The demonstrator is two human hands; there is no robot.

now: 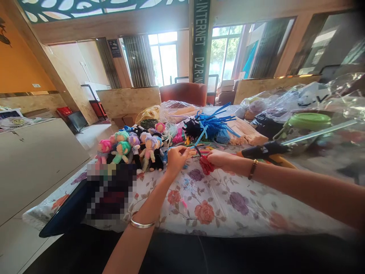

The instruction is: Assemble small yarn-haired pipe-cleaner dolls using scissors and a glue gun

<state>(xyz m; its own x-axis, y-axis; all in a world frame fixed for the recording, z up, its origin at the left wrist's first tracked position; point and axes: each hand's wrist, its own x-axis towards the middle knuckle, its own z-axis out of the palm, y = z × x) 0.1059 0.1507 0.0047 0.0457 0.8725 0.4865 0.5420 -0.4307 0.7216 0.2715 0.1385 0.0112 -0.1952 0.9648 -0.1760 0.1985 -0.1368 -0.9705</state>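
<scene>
My left hand [177, 159] is closed in a pinch on a blue pipe cleaner [202, 137], which slants up and to the right from the fingertips. My right hand [221, 158] grips a pair of scissors by its red handles [206, 165]. The dark blades [197, 150] point up and left, close by the pipe cleaner at my left fingertips. Whether they touch it I cannot tell. Just behind both hands lies a bundle of blue pipe cleaners [215, 123], with several coloured ones scattered in front of it.
Several small dolls with coloured hair [148, 146] crowd the table's left side. A glue gun [255, 151] with a long clear stick lies right, near my forearm. Behind it stand a green-lidded jar [309, 118] and plastic bags [310, 95]. Peach pipe cleaners [246, 131] lie at the back.
</scene>
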